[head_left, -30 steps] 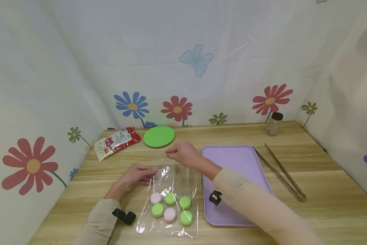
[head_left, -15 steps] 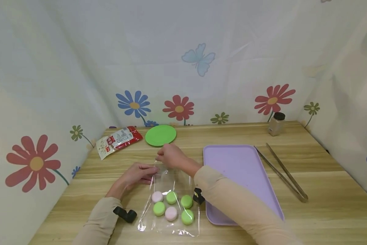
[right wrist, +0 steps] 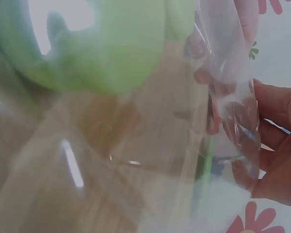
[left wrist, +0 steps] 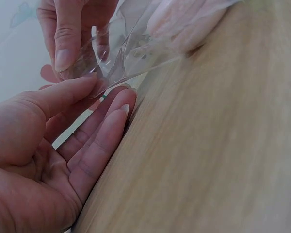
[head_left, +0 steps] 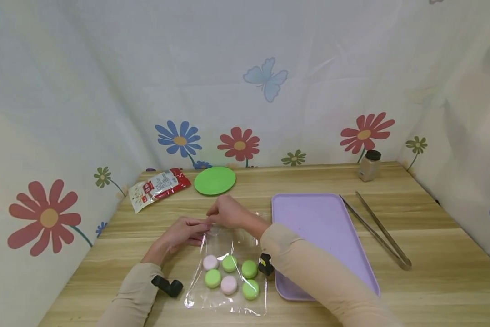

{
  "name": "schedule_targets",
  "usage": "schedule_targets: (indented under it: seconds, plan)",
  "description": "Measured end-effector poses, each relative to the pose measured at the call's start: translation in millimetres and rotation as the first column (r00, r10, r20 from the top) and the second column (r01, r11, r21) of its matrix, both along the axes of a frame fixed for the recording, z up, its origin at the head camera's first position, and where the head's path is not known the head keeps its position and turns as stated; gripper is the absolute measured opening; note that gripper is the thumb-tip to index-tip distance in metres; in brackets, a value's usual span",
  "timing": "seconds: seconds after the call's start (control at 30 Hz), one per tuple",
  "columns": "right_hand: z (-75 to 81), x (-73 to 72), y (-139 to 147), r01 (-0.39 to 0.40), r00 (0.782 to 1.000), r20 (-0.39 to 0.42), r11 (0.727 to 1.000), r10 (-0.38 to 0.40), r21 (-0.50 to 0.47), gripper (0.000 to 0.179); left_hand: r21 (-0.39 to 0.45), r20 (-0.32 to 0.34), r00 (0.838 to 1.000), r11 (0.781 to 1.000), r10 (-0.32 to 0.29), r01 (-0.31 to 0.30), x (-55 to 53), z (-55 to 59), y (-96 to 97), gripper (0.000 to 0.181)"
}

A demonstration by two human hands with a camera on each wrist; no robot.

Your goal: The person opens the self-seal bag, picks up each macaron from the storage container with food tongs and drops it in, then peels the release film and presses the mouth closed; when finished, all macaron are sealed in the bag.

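Observation:
A clear plastic bag [head_left: 245,245] lies on the table with several pink macarons [head_left: 229,285] and green macarons [head_left: 250,289] inside. At its upper left corner my left hand [head_left: 182,235] pinches the film between thumb and index finger, the other fingers loosely extended beneath. My right hand [head_left: 230,212] pinches the top edge of the bag right beside the left fingertips. In the left wrist view the film [left wrist: 123,53] is creased where both hands meet. The right wrist view looks through the film past a green macaron [right wrist: 87,43] toward the right fingers [right wrist: 276,104].
A lilac tray [head_left: 310,218] stands to the right, partly under my right forearm. Metal tongs [head_left: 382,234] lie beyond it, and a black-lidded jar [head_left: 369,166] is at the back right. A green plate [head_left: 215,180] and a red-and-white packet [head_left: 159,188] are at the back left.
My right hand has moved left and then nearer to me, bringing the bag's top edge down to the left fingertips. The left hand has stayed at the bag's corner.

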State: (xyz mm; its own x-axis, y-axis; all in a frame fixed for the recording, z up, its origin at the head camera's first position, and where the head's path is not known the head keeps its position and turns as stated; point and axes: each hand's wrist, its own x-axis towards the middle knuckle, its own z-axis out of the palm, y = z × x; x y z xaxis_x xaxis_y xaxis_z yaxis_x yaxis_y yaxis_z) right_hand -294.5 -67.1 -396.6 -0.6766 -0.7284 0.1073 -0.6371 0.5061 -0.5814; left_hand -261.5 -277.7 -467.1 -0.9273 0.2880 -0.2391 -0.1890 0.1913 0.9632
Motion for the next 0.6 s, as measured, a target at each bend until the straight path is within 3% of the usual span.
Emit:
schedule_targets:
  seconds: [0.3, 0.5, 0.6]
  plan:
    - [-0.6, 1.9, -3.3, 0.004, 1.0, -0.004, 0.999, -0.004, -0.038, 0.013, 0.015, -0.032, 0.999, 1.0, -0.024, 0.025, 0.0, -1.4, -1.5, 0.038]
    - [-2.4, 3.1, -3.9, 0.066, 0.996, 0.078, 0.98, -0.052, -0.19, 0.011, 0.02, -0.048, 0.995, 0.996, -0.089, 0.09, 0.6, -1.0, -2.8, 0.035]
    - [4.8, 3.5, -1.1, 0.121, 0.991, 0.083, 0.959, -0.103, -0.255, 0.013, 0.007, -0.052, 0.994, 0.995, -0.097, 0.097, 1.3, -0.5, -2.7, 0.033]
